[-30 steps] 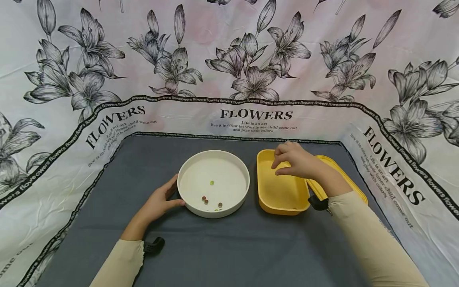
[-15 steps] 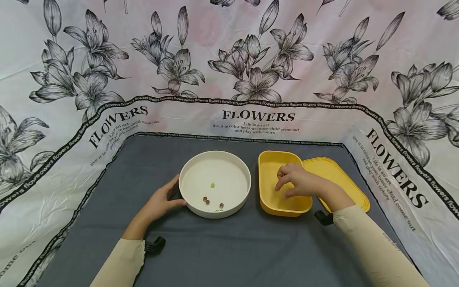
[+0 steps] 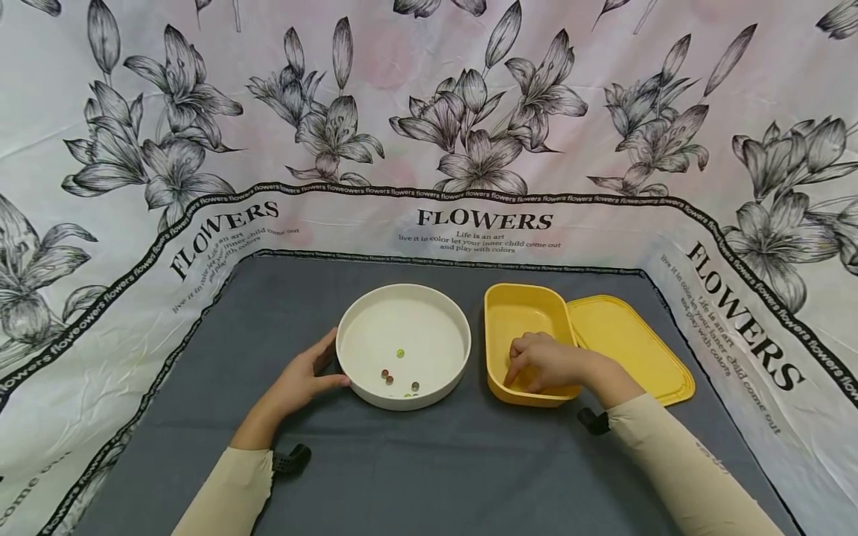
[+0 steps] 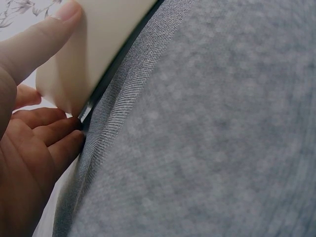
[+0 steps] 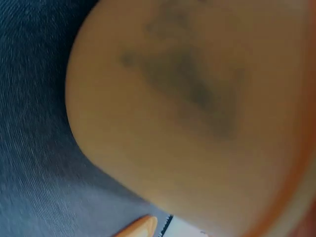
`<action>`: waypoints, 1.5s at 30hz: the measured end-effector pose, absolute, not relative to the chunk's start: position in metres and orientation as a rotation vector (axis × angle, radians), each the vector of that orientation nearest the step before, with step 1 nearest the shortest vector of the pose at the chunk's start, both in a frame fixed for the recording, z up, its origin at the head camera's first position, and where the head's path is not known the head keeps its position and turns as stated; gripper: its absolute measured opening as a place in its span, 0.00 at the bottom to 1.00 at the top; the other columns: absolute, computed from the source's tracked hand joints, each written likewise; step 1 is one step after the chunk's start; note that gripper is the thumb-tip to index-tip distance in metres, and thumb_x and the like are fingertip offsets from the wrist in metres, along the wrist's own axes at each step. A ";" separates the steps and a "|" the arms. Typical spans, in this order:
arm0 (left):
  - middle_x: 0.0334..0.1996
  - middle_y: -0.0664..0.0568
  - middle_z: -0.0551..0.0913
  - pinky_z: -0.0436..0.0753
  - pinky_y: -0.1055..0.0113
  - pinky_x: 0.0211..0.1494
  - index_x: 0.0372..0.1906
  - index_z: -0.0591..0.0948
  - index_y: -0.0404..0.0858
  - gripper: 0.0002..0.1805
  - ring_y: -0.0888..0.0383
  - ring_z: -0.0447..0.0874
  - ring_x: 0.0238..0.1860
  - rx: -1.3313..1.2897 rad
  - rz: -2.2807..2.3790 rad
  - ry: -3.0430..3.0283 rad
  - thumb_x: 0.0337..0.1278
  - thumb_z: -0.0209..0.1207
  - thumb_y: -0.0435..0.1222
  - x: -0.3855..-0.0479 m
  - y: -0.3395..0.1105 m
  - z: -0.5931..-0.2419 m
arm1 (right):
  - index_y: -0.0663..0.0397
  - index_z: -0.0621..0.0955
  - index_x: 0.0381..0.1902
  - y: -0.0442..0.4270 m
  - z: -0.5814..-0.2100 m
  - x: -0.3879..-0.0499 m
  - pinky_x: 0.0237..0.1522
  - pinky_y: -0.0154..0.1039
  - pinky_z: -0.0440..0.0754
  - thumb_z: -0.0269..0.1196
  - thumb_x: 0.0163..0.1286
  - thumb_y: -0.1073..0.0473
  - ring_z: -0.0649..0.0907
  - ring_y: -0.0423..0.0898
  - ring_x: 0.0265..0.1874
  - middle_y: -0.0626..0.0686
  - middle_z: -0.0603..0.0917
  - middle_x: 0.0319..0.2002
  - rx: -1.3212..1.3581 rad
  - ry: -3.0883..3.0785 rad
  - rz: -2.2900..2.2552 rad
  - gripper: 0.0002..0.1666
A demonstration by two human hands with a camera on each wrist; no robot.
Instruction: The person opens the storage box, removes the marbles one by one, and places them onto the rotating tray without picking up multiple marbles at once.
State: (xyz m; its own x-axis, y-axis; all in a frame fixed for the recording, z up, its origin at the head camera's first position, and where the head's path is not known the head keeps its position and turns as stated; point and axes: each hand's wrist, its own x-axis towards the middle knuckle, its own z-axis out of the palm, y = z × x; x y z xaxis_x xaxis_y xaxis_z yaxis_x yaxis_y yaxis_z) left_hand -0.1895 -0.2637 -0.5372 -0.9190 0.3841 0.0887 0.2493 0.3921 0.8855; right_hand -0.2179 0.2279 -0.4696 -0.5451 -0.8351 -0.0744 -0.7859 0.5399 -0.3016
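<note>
A round white dish stands on the grey cloth, with several small beads in its nearer half, among them a green bead and a brown bead. Against its left wall rest the spread thumb and fingers of my left hand; the left wrist view shows the thumb lying along the wall. My right hand reaches down inside the yellow container, fingers bent toward its near end. What lies between those fingertips is hidden. In the right wrist view the container's wall blocks the hand.
A yellow lid lies to the right of the container, under the right forearm's far side. Grey cloth stretches in front of both vessels. A flower-printed white border rises behind and at the sides.
My right hand has come down from above the container into its near part, fingers lowered. The left hand stays at the dish. The beads look unmoved.
</note>
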 end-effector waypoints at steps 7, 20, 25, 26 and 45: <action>0.82 0.43 0.51 0.64 0.46 0.77 0.83 0.49 0.40 0.59 0.41 0.57 0.79 0.585 1.579 2.504 0.54 0.75 0.41 -0.192 -0.262 -0.538 | 0.31 0.91 0.39 0.226 -0.480 -0.219 0.45 0.40 0.65 0.79 0.55 0.57 0.69 0.37 0.40 0.39 0.77 0.39 -1.348 2.569 -0.327 0.15; 0.82 0.44 0.50 0.64 0.46 0.77 0.84 0.49 0.40 0.60 0.42 0.57 0.79 0.599 1.571 2.516 0.53 0.75 0.43 -0.194 -0.259 -0.538 | 0.32 0.89 0.32 0.216 -0.481 -0.220 0.47 0.42 0.66 0.78 0.58 0.56 0.69 0.38 0.41 0.38 0.76 0.38 -1.363 2.590 -0.336 0.09; 0.82 0.44 0.50 0.64 0.46 0.77 0.84 0.49 0.40 0.60 0.42 0.57 0.79 0.597 1.564 2.520 0.54 0.75 0.42 -0.195 -0.259 -0.537 | 0.31 0.88 0.31 0.218 -0.483 -0.220 0.47 0.42 0.66 0.77 0.60 0.55 0.69 0.37 0.40 0.38 0.75 0.37 -1.353 2.595 -0.342 0.08; 0.82 0.44 0.50 0.64 0.46 0.77 0.83 0.49 0.40 0.59 0.42 0.57 0.79 0.597 1.567 2.518 0.54 0.75 0.42 -0.195 -0.259 -0.537 | 0.31 0.89 0.31 0.218 -0.483 -0.220 0.47 0.42 0.65 0.77 0.60 0.55 0.69 0.37 0.40 0.37 0.74 0.37 -1.349 2.603 -0.350 0.08; 0.82 0.44 0.51 0.65 0.46 0.77 0.84 0.49 0.41 0.60 0.42 0.57 0.79 0.579 1.568 2.531 0.53 0.75 0.42 -0.191 -0.262 -0.537 | 0.43 0.91 0.37 0.218 -0.429 -0.216 0.46 0.43 0.56 0.79 0.58 0.57 0.65 0.42 0.41 0.47 0.72 0.35 -1.336 2.703 -0.596 0.09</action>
